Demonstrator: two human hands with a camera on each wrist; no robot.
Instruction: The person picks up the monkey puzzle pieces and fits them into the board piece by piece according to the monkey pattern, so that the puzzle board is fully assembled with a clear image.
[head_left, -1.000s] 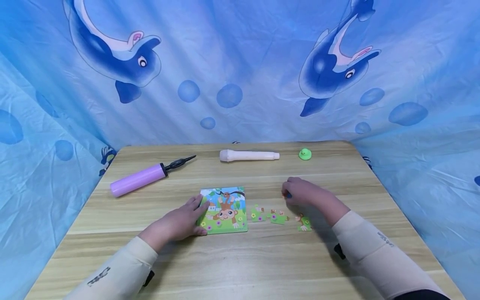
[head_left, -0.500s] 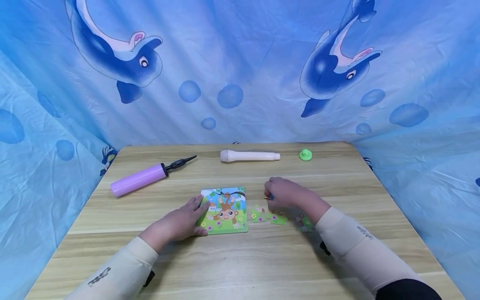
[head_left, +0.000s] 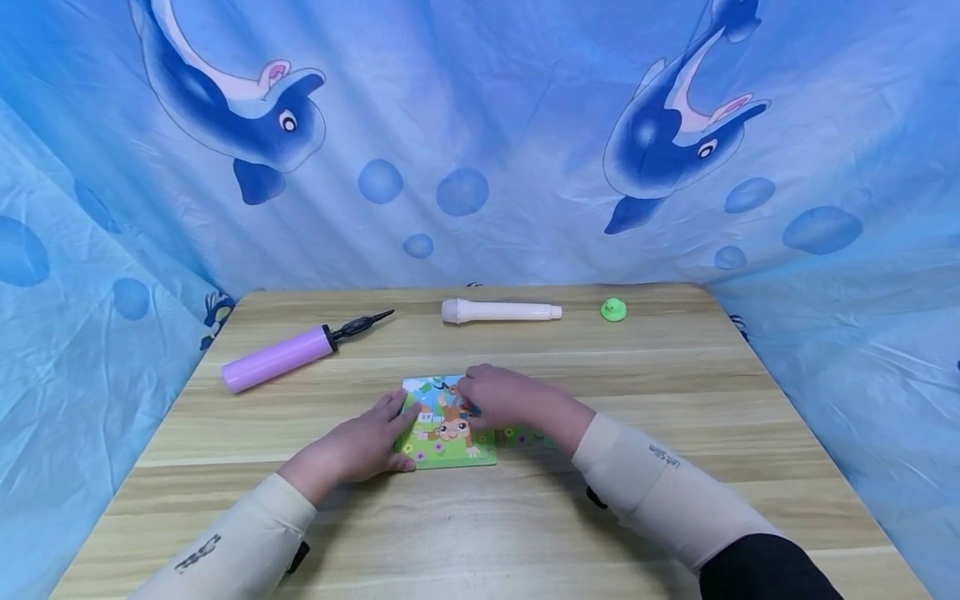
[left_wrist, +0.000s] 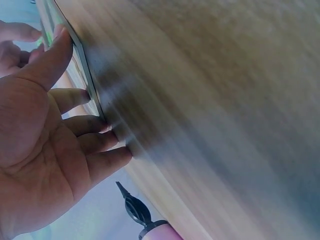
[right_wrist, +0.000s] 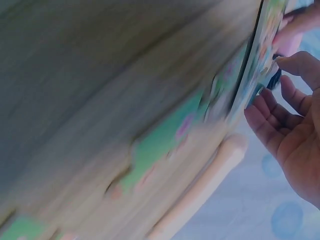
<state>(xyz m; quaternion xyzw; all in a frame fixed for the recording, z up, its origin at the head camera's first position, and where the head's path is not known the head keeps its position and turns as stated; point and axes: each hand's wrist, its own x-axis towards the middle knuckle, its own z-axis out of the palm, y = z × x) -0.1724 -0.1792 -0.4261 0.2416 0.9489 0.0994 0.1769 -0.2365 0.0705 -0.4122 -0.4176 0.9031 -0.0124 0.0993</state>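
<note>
A square monkey puzzle board (head_left: 438, 454) lies on the wooden table in the head view. My left hand (head_left: 363, 442) rests along its left edge, fingers spread and fairly straight. In the left wrist view, the thumb and fingers of the left hand (left_wrist: 50, 120) touch the board's rim. Over the board's upper right part, my right hand (head_left: 498, 398) pinches a small puzzle piece (right_wrist: 274, 78) between thumb and forefinger; it looks dark from beneath in the right wrist view. Loose green puzzle pieces (head_left: 517, 437) lie right of the board, partly hidden under the right forearm.
A purple hand pump (head_left: 277, 358) with a black nozzle lies at the left. Along the back of the table are a white microphone (head_left: 501, 311) and a green toy duck (head_left: 613, 310). A blue dolphin-print curtain (head_left: 525, 125) hangs behind and beside the table (head_left: 480, 533).
My right hand has moved left with the puzzle piece, from beyond the loose pieces to over the board. The left hand has stayed in place.
</note>
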